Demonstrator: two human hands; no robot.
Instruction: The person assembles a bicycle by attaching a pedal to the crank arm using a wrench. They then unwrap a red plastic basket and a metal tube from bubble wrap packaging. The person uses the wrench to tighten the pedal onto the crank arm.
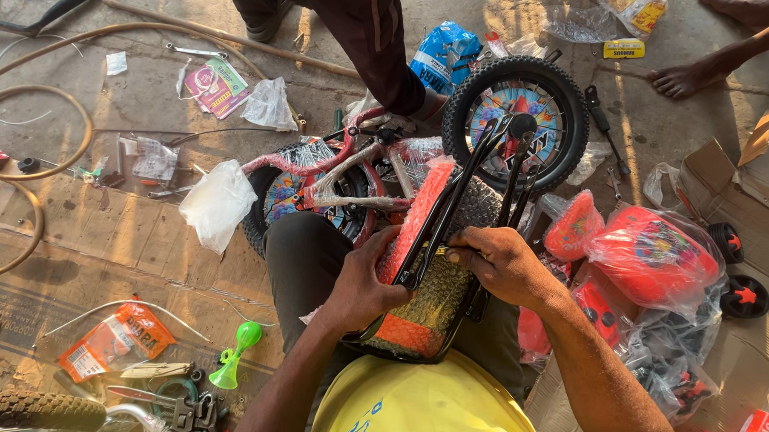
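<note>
Both hands held a black bicycle fork (453, 201) on the lap.
Left hand (361, 283) gripped its red-wrapped side at nine o'clock; right hand (502, 263) clasped the legs, steadying them.

Concrete floor (150, 97): flattened cardboard (103, 232), green horn (236, 354).
</note>
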